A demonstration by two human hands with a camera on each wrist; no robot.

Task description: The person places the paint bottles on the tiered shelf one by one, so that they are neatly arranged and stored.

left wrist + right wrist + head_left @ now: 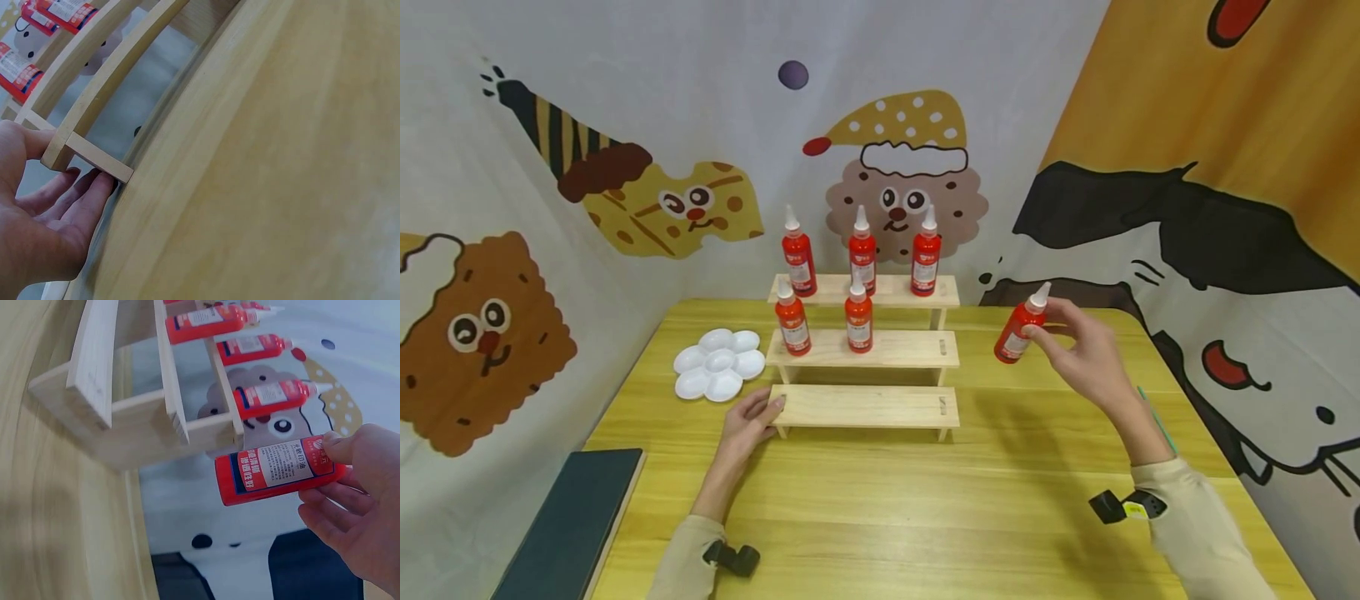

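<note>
My right hand [1086, 354] pinches a red bottle [1019, 332] with a white pointed cap near its top, tilted, to the right of a three-step wooden rack [865, 406]. In the right wrist view the label of this bottle [279, 467] faces the camera. My left hand [748, 421] holds the left end of the lowest step, thumb on top and fingers below, as the left wrist view shows at the rack's leg [100, 157]. Three like bottles [926, 254] stand on the top step and two more [859, 321] on the middle step's left and centre.
A white flower-shaped palette [719, 364] lies left of the rack. A dark flat book-like object [568, 525] lies at the table's left front. Behind the wooden table [880, 508] hangs a cloth [700, 100] with cartoon prints.
</note>
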